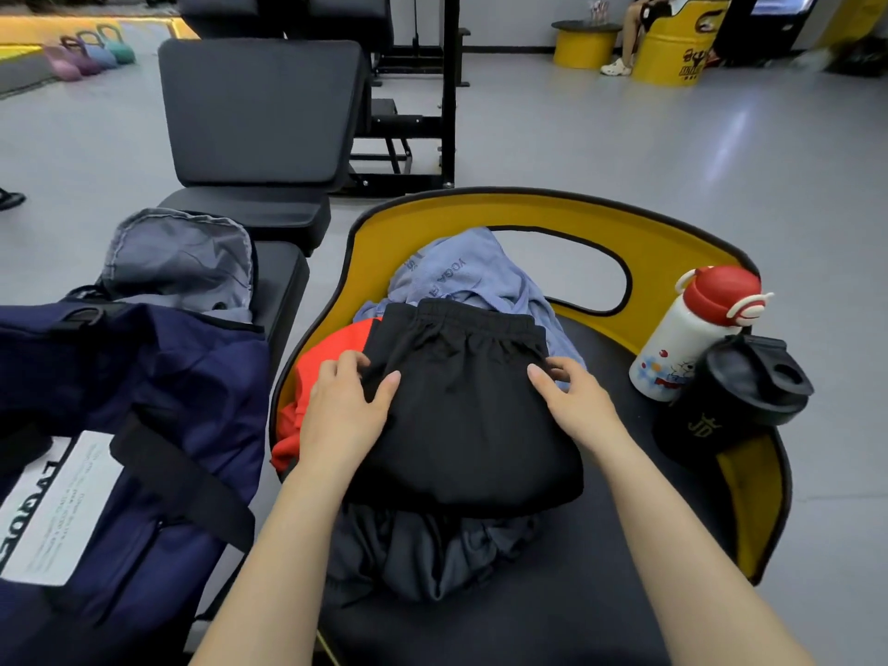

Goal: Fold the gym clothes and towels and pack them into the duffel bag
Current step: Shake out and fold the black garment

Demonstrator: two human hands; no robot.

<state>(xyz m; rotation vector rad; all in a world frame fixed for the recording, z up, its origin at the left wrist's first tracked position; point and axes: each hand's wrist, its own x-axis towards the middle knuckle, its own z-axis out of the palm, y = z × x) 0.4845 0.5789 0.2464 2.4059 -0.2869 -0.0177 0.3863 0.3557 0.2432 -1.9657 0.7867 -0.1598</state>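
Note:
Folded black shorts (461,406) lie on top of a clothes pile on the black seat of a yellow chair (596,213). My left hand (343,406) grips the shorts' left edge, thumb on top and fingers curled under. At the right edge my right hand (572,401) grips the fabric the same way. Under the shorts lie a red garment (317,372), a light blue towel (475,276) and a dark grey garment (432,550). The navy duffel bag (158,425) stands to the left, its flap open and showing grey lining (178,257).
A white bottle with a red cap (687,334) and a black shaker cup (749,386) stand at the seat's right edge. A black padded gym bench (259,117) is behind the bag. Kettlebells (91,52) and a seated person (639,21) are far back.

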